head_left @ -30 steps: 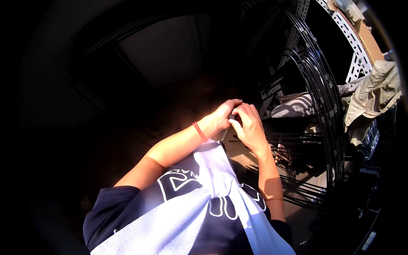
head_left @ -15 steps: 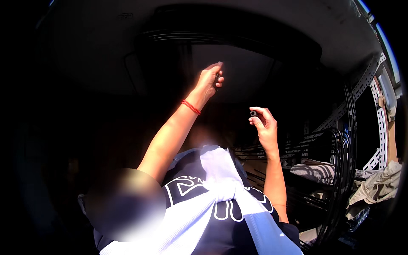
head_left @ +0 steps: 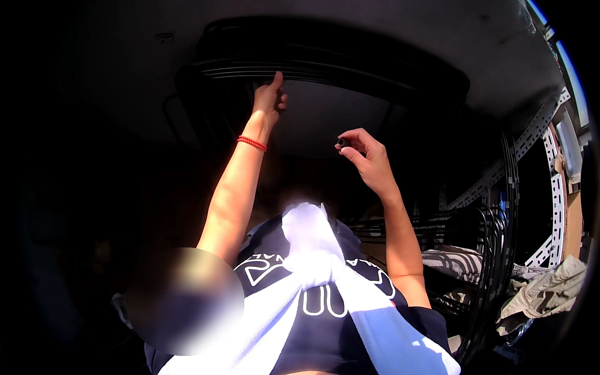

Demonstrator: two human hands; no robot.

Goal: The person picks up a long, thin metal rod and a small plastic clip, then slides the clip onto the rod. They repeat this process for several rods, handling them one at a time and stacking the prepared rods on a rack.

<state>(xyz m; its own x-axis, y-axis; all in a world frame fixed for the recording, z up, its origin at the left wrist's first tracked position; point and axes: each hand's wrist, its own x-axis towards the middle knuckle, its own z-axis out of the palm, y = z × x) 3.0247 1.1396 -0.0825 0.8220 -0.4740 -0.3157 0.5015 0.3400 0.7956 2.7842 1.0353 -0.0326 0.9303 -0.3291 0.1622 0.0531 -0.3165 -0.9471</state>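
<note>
Positioned well apart: left hand (head_left: 267,100) and right hand (head_left: 372,159). Pinched between thumb and fingertips of the right hand: small black part (head_left: 343,143), compact, rounded in outline, partly covered by fingers. Directly behind the left thumb: long, dark parallel bars (head_left: 312,75). Cannot tell contact there, nor contents of the curled left fingers.

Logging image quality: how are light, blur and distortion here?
All in the head view: glare bleaches the pale knotted cloth; the left background sinks to black; the small black part in the right hand shows little detail; a round blur sits lower left; the perforated rack post bows.
</note>
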